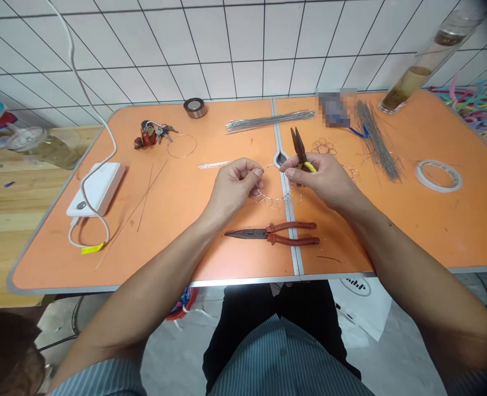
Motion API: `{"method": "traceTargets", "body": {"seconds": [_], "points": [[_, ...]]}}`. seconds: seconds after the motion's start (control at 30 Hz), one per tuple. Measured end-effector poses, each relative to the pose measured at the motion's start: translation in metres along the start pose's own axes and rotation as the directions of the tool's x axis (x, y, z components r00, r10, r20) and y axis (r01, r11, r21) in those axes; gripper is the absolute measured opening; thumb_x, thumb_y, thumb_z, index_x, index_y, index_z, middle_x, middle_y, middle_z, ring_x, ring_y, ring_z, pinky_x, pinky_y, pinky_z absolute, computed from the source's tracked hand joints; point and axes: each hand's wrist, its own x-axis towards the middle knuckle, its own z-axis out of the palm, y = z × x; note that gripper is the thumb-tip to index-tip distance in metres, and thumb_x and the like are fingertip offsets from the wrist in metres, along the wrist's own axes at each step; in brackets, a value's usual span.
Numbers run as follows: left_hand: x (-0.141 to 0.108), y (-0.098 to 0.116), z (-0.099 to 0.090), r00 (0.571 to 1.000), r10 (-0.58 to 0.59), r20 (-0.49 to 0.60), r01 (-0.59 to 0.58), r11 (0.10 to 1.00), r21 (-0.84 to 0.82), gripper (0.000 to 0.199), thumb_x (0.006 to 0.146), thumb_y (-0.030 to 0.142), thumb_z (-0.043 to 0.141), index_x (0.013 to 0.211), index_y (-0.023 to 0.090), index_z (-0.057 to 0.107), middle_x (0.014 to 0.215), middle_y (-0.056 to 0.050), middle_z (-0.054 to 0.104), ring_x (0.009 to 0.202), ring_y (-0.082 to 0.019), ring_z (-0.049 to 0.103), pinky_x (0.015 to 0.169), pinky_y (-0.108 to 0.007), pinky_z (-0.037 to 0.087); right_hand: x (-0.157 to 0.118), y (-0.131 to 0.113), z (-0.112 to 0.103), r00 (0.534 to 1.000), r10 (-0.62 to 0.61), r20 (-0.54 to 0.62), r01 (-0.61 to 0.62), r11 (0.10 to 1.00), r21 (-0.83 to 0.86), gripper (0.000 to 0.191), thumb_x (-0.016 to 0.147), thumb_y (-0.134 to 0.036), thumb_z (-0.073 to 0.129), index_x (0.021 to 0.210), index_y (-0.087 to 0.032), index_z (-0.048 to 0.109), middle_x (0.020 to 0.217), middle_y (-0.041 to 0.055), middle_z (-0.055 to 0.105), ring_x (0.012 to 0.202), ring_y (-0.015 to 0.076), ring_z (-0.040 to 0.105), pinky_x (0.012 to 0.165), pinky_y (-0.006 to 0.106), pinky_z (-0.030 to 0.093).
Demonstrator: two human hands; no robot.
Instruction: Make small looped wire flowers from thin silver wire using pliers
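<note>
My left hand is closed in a pinch on a thin wire bent into a row of small loops, which curves down between my hands. In my right hand is a pair of long-nose pliers with yellow handles, jaws pointing up and away from the wire. The thumb and forefinger of that hand come together near the wire's right end; whether they touch it I cannot tell. Just below my hands, red-handled long-nose pliers lie flat on the orange table.
Straight wire bundles lie at the back, another to the right near flower-shaped wire loops. Around them are a white tape roll, dark tape roll, keys, cabled white power bank and leaning clear tube.
</note>
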Motion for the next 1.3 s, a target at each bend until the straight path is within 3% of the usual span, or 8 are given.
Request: {"method": "traceTargets", "body": {"seconds": [0.23,0.47,0.7,0.93,1.13,1.3], "points": [[-0.003,0.001,0.001,0.998,0.038,0.041,-0.041,0.997,0.064,0.026,0.094,0.041,0.082,0.082,0.02,0.074,0.065,-0.003,0.072,0.058,-0.012,0.061,0.059,-0.024,0.051,0.0,0.003,0.005,0.998,-0.049,-0.032,0.046,0.995,-0.087,0.012,0.084,-0.033,0.081,0.088,-0.022,0.081,0.092,0.004,0.078,0.082,0.02,0.064,0.079,0.037,0.05],[-0.001,-0.004,0.002,0.999,0.007,0.037,-0.011,0.994,0.109,0.019,0.095,0.031,0.076,0.081,0.019,0.073,0.062,-0.002,0.071,0.056,-0.013,0.062,0.059,-0.024,0.051,-0.002,0.006,0.008,0.989,-0.146,-0.035,0.135,0.966,-0.221,0.012,0.088,-0.031,0.074,0.085,-0.022,0.08,0.079,0.0023,0.071,0.078,0.0205,0.06,0.072,0.035,0.044],[-0.003,-0.003,0.005,0.996,0.05,0.067,-0.062,0.981,0.186,0.043,0.097,0.05,0.078,0.068,0.02,0.068,0.06,-0.003,0.07,0.054,-0.013,0.059,0.056,-0.026,0.047,-0.004,0.002,0.008,0.997,-0.075,-0.002,0.073,0.982,-0.174,0.012,0.087,-0.033,0.076,0.083,-0.023,0.081,0.074,0.0008,0.065,0.073,0.0183,0.054,0.069,0.035,0.04],[-0.003,-0.001,0.005,0.997,-0.024,0.068,0.013,0.987,0.163,0.047,0.097,0.046,0.078,0.062,0.019,0.063,0.055,-0.003,0.067,0.047,-0.011,0.055,0.051,-0.024,0.044,-0.006,-0.001,0.011,0.99,-0.136,0.022,0.138,0.974,-0.182,0.011,0.088,-0.03,0.075,0.082,-0.022,0.08,0.083,0.0025,0.073,0.082,0.0209,0.062,0.077,0.036,0.045],[-0.003,0.005,-0.001,0.996,-0.056,0.068,0.055,0.998,0.023,0.048,0.095,0.066,0.077,0.088,0.018,0.074,0.079,-0.005,0.077,0.053,-0.01,0.059,0.055,-0.024,0.051,-0.004,-0.003,0.009,0.999,-0.018,-0.043,0.014,0.995,-0.098,0.012,0.086,-0.032,0.079,0.088,-0.02,0.081,0.077,0.0007,0.067,0.075,0.0178,0.058,0.073,0.034,0.044],[-0.002,0.006,0.0,0.991,-0.108,0.08,0.114,0.991,-0.074,0.052,0.094,0.07,0.077,0.096,0.018,0.072,0.081,-0.005,0.078,0.059,-0.012,0.067,0.06,-0.025,0.055,0.0,0.001,0.008,0.993,-0.004,-0.12,0.003,1.0,-0.006,0.012,0.083,-0.031,0.079,0.088,-0.019,0.08,0.073,-0.0007,0.063,0.07,0.0158,0.053,0.07,0.034,0.043]]}}
